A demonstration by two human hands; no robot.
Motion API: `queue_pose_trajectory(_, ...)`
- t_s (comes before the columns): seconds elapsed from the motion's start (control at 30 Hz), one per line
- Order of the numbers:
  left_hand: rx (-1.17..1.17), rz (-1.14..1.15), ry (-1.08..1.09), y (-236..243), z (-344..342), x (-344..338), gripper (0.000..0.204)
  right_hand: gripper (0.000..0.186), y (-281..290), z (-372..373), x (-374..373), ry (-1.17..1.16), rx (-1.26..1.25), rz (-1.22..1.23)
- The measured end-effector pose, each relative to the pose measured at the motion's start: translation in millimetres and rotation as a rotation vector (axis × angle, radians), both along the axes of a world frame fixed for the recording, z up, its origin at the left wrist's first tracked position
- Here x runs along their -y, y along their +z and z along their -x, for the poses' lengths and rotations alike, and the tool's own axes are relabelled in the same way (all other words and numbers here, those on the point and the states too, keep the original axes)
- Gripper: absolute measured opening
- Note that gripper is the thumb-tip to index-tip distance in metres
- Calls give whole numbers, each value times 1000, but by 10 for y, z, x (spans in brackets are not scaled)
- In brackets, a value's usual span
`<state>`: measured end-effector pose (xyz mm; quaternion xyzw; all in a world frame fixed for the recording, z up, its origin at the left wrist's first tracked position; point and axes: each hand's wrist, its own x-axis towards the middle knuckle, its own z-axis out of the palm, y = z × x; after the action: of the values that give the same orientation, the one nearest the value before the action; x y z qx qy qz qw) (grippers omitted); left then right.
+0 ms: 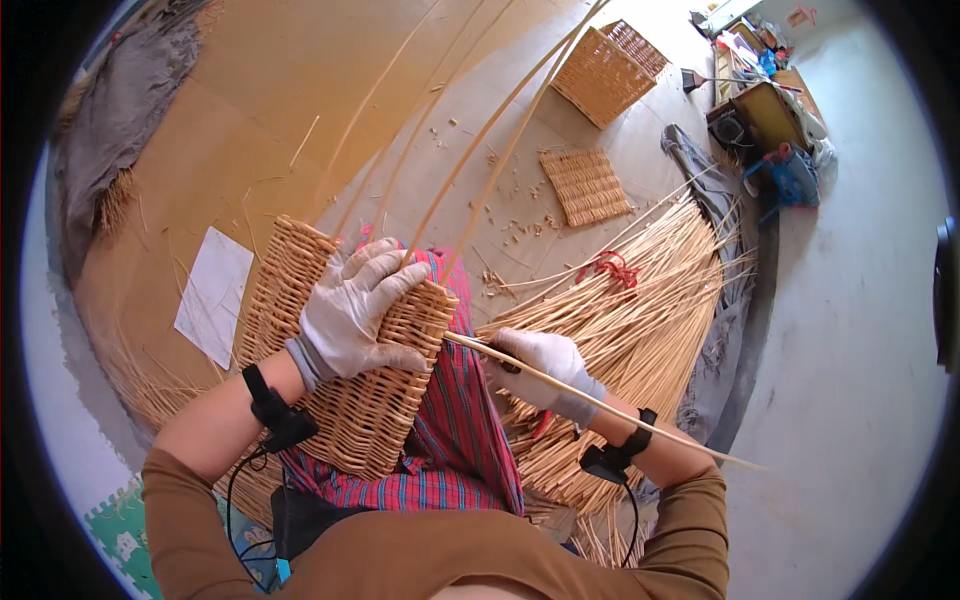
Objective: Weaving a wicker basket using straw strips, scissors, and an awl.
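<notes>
White paper sheet (pixel 213 293) lies flat on the brown board floor (pixel 230 120), far left, blank as far as I can tell.

Half-woven wicker basket (pixel 350 400) sits on the person's lap, over a red plaid cloth (pixel 465 440), open rim pointing up and away. Left hand (pixel 352 312), gloved, is clamped over the basket's top edge, fingers curled down on the weave, pinning it. Several long uprights (pixel 480 140) arc up from the rim toward the top of frame.

Key relation: 1 willow rod (pixel 600 400) runs diagonally, tip touching the basket's right edge just beside the left thumb, long axis going down-right past the right wrist and well beyond it. Right hand (pixel 545 368), also gloved, is closed around that rod near the basket end, so the right is the feeding hand and the left is nearer the entry point. Something dark in the right fist too; can't tell what.

Right of the hands: a big bundle of loose willow rods (pixel 640 320) on the floor, tied with a red cord (pixel 610 268). Behind it a flat woven square panel (pixel 586 185), then 1 finished rectangular basket (pixel 605 65). Far right corner: clutter with boxes, a blue object (pixel 795 178), labels too small to tell.
</notes>
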<state>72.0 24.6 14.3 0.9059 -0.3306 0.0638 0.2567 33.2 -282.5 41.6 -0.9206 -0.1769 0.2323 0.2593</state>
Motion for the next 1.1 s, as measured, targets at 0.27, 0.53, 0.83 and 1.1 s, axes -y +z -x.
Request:
queue_pose_trajectory(0.27, -6, -32, 25, -69, 132, -171, 112, 32, -125, 338, 676, -40, -309, 31)
queue_pose_trajectory(0.53, 102, -47, -88, -18, 279, -173, 109, 62, 150, 992, 267, 13, -72, -347)
queue_pose_trajectory(0.83, 64, -80, -195, -51, 273, -78, 124, 53, 157, 960, 244, -112, -66, -399)
queue_pose_trajectory(1.1, 53, -91, -185, -61, 288, -125, 127, 53, 27, 879, 198, -72, -61, -446)
